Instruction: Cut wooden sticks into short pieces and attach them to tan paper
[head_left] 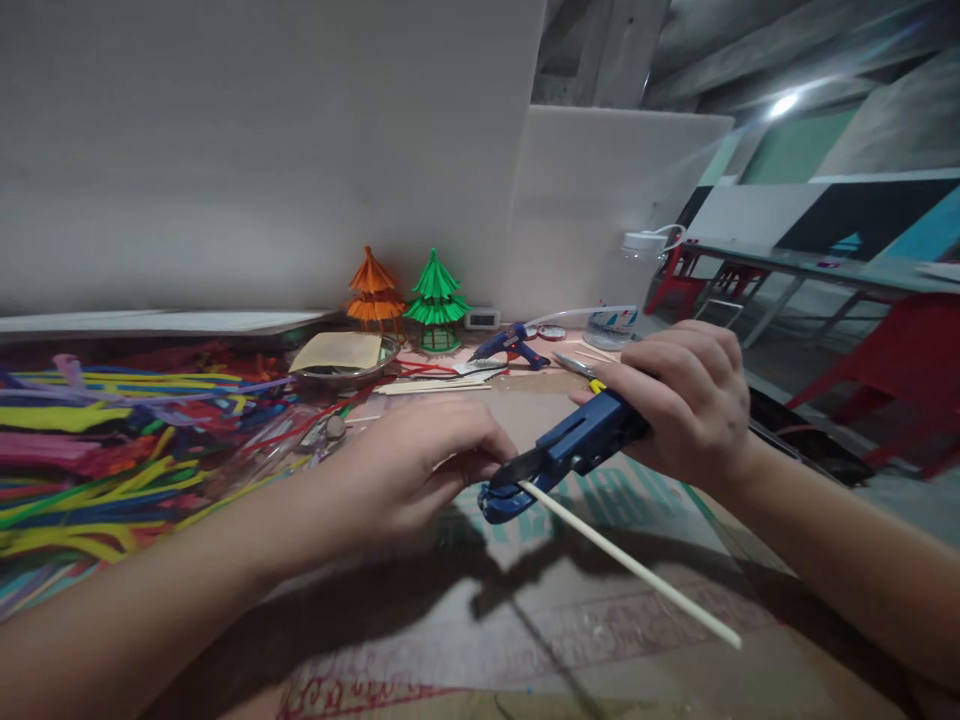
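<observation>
My right hand [686, 400] is wrapped round a pair of blue hand shears [585, 440] with a dark blade, held above the work surface. Between the jaws lies a thin pale wooden stick [637, 568], its long free end slanting down toward the lower right. My left hand [427, 460] is closed near the jaw tips, fingers pinched at the stick's other end, which they mostly hide. Below, printed sheeting [540, 620] covers the surface and catches the shadows of my hands and the stick.
Colourful pipe cleaners [90, 480] heap up on the left. Behind stand an orange tiered model [370, 290], a green one [435, 305], a bowl with a yellow pad [337, 350], a blue glue gun [510, 345] and a clear jug [637, 270]. Red chairs [892, 360] are at right.
</observation>
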